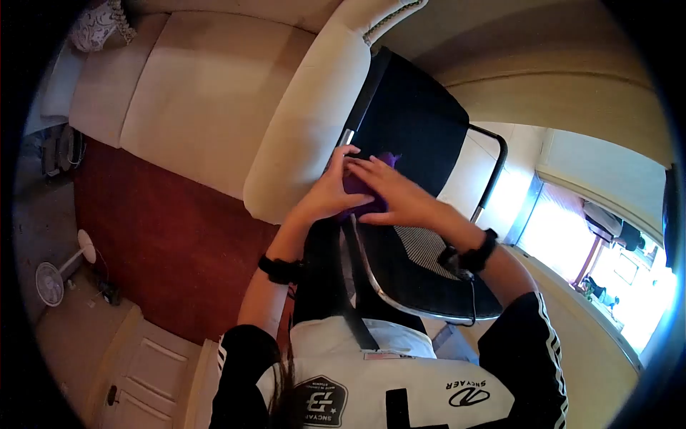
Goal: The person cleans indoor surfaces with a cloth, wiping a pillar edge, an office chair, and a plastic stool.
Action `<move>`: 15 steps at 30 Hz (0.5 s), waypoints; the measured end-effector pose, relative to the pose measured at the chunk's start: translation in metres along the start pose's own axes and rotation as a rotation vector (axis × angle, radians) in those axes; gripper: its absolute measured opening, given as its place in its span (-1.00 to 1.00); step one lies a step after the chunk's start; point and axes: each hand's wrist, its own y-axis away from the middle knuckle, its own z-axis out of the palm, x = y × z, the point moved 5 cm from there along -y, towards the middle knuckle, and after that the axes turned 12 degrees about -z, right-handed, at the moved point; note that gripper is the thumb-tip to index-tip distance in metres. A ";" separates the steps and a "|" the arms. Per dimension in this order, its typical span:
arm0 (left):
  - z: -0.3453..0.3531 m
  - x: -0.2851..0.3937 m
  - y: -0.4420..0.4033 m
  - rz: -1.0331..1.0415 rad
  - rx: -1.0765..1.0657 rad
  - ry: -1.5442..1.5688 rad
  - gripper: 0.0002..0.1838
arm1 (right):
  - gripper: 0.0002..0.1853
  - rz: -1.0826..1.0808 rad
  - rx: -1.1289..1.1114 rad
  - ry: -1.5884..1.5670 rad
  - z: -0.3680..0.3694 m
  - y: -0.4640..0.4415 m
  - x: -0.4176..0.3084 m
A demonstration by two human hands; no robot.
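Observation:
Both of my hands meet around a purple item (387,159) in front of the black chair (414,107). My left hand (333,187) is on its left side, with the fingers curved and the thumb pointing right across it. From the right, my right hand (396,194) lies over it, fingers stretched toward my left fingertips and thumb below. Parts of the item show between and above my hands, and the rest is covered. Its exact kind cannot be made out.
A cream sofa (214,79) stands at the upper left, its armrest beside the chair. A second black seat with a metal rim (421,312) is close below my right hand. A white fan (50,284) stands far left; a bright window is at the right.

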 end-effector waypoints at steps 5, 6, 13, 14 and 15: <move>-0.015 -0.060 -0.022 -0.152 0.289 0.173 -0.46 | -0.35 0.271 0.055 -0.386 0.069 -0.004 0.081; -0.018 -0.069 -0.024 -0.154 0.290 0.165 -0.46 | -0.35 0.269 0.061 -0.390 0.077 -0.006 0.096; -0.022 -0.077 -0.024 -0.291 0.515 -0.730 -0.68 | -0.39 0.639 0.287 -0.060 0.088 -0.007 0.147; -0.015 -0.068 -0.026 -0.374 0.537 -0.864 -0.68 | -0.40 0.596 0.212 0.112 0.090 -0.017 0.138; -0.011 -0.065 -0.029 -0.456 0.558 -0.998 -0.67 | -0.41 0.585 0.180 0.154 0.094 -0.025 0.134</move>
